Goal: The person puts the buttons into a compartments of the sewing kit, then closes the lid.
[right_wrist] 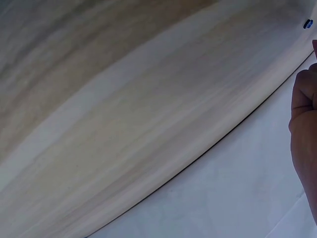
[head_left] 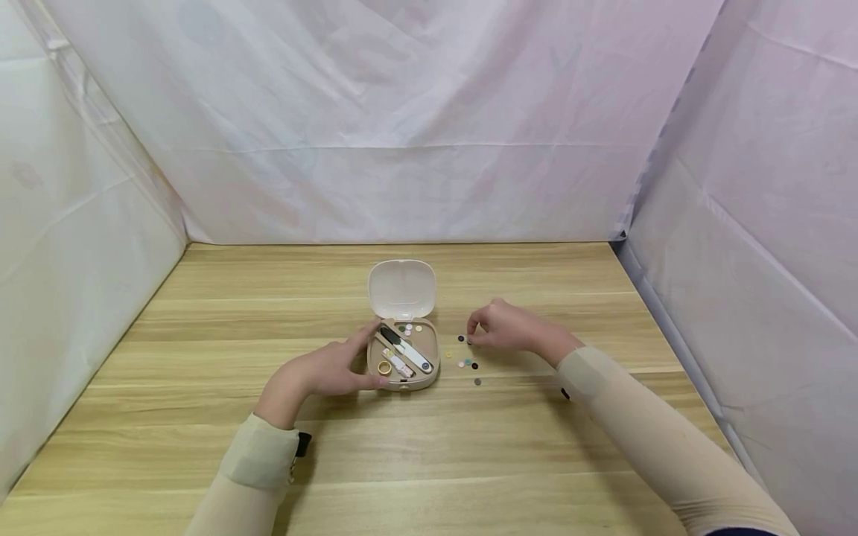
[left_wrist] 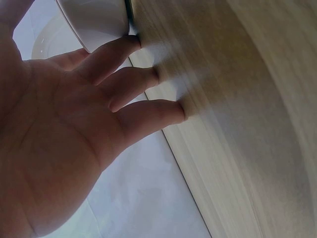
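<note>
A beige case (head_left: pixel 422 383) with its translucent lid (head_left: pixel 402 289) raised stands mid-table. My left hand (head_left: pixel 328 370) holds its left side, thumb at the front corner and index finger at the back corner. In the left wrist view, the other fingertips (left_wrist: pixel 173 111) rest on the table beside the case. My right hand (head_left: pixel 506 325) has its fingertips down at the table, pinching a small dark button (head_left: pixel 470 342); they partly hide it. Close by lies another dark button (head_left: pixel 461 339). In the right wrist view, only part of the right hand (right_wrist: pixel 304 119) shows at the edge.
Inside the case lie a white-and-black tool (head_left: pixel 412 353), a gold ring (head_left: pixel 384 368), a small whitish printed piece (head_left: pixel 398 363) and several buttons (head_left: pixel 409 327). More loose buttons, including a yellow button (head_left: pixel 448 355) and a grey button (head_left: pixel 477 382), lie right of it. White cloth (head_left: pixel 402 186) hangs around the table.
</note>
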Available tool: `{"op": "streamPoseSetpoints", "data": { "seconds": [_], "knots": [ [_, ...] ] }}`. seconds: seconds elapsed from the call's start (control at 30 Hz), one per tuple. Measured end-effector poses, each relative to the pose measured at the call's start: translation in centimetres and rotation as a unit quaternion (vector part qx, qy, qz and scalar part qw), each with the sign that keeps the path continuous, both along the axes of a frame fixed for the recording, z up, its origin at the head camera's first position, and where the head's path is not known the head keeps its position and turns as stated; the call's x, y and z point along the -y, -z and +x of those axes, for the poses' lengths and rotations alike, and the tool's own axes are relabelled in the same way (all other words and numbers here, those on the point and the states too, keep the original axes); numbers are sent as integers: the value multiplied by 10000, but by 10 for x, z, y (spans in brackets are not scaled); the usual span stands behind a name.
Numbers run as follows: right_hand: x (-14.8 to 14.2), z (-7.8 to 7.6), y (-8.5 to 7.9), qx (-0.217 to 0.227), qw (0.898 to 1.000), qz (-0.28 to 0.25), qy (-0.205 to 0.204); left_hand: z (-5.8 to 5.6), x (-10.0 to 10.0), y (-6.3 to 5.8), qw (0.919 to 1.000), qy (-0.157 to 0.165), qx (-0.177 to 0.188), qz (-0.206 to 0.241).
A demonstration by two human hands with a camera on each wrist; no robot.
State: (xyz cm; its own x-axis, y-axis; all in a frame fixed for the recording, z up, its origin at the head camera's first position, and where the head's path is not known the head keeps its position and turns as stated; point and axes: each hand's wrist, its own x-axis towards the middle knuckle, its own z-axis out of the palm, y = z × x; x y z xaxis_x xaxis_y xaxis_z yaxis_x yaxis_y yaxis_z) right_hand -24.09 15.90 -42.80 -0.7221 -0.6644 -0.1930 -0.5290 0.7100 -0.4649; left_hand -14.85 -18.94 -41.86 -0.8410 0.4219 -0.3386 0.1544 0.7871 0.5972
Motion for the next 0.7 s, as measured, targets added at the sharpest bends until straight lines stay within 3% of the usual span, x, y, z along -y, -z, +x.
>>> {"op": "streamPoseSetpoints", "data": {
  "seconds": [0.7],
  "knots": [
    [-2, 5, 4, -131, 9999, 49, -100, 1, -3, -2, 10000, -30, 39, 7]
  ]
}}
